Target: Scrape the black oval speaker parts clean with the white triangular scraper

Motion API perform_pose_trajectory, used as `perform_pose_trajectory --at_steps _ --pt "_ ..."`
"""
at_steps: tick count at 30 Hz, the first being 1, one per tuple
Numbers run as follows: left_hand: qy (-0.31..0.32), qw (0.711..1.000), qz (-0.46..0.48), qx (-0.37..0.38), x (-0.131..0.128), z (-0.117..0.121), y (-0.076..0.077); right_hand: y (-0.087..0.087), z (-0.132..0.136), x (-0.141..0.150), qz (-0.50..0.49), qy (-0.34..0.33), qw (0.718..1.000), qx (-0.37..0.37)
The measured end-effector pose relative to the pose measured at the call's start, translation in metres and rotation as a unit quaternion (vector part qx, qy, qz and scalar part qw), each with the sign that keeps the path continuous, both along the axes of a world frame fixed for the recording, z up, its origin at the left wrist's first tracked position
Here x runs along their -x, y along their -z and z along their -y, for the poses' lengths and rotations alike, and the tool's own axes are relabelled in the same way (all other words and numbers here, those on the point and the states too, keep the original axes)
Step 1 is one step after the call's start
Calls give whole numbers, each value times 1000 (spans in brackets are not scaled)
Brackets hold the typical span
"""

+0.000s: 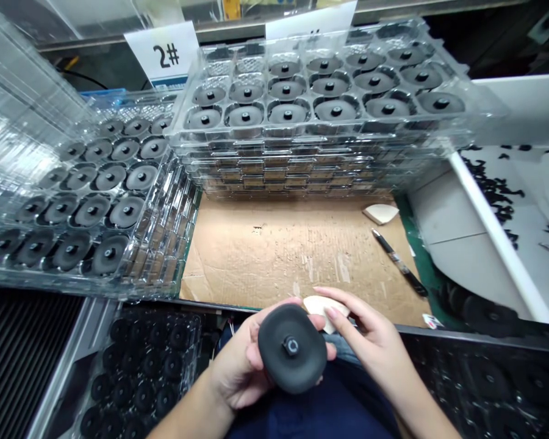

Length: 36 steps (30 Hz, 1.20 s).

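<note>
A black rounded-square part (308, 360) with a short stub at its centre faces up towards me. My left hand (244, 360) grips it from the left and below, fingers wrapped around its far edge. In my right hand (363, 329) is a cream wedge-shaped sponge (318, 305), pinched between thumb and fingers. The sponge is close to the part's upper right edge; whether they touch I cannot tell. Both hands are above my lap, just in front of the workbench edge.
Cardboard (242, 256) covers the bench, with a second wedge sponge (382, 213) and a pen (399, 262) at its right. Stacked clear trays (302, 131) of black parts stand behind, more trays (139, 244) at left. A white bin (498, 244) of small black pieces stands right.
</note>
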State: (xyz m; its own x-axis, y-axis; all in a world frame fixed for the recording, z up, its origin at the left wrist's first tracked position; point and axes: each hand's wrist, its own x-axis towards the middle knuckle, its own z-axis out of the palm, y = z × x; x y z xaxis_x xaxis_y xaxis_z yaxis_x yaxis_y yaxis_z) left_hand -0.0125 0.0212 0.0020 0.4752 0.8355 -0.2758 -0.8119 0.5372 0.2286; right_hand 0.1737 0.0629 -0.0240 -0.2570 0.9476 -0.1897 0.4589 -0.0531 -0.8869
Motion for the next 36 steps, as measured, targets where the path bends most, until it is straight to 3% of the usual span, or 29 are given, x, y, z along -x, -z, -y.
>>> perform_pose_trajectory --at_steps 5,12,17,20,23,26,28,31,34,36 --pt "-18 1000 -8 22 -2 3 3 4 2 2 10 -15 1000 -3" --pt "-120 971 -60 199 -5 2 15 12 11 2 34 -33 998 -28" --pt "-133 967 -68 208 -5 5 17 15 8 -3 41 -9 998 -38" --pt "-123 971 -70 192 -7 7 15 0 4 -1 39 4 998 -49" --pt "-119 974 -88 172 -13 8 12 -29 6 12 24 6 990 -140" --pt "-95 974 -134 154 -18 9 5 -56 12 28 3 -54 958 -282" --pt "-81 971 -171 150 -18 8 0 -67 15 34 -2 -128 948 -293" --pt "-102 964 -205 134 -17 8 -6 -76 12 39 14 -199 953 -228" --pt "-93 966 -213 116 -18 7 -8 -75 7 45 12 -132 949 -286" --pt "-80 969 -207 107 -16 7 -8 -72 7 45 -14 -127 941 -314"
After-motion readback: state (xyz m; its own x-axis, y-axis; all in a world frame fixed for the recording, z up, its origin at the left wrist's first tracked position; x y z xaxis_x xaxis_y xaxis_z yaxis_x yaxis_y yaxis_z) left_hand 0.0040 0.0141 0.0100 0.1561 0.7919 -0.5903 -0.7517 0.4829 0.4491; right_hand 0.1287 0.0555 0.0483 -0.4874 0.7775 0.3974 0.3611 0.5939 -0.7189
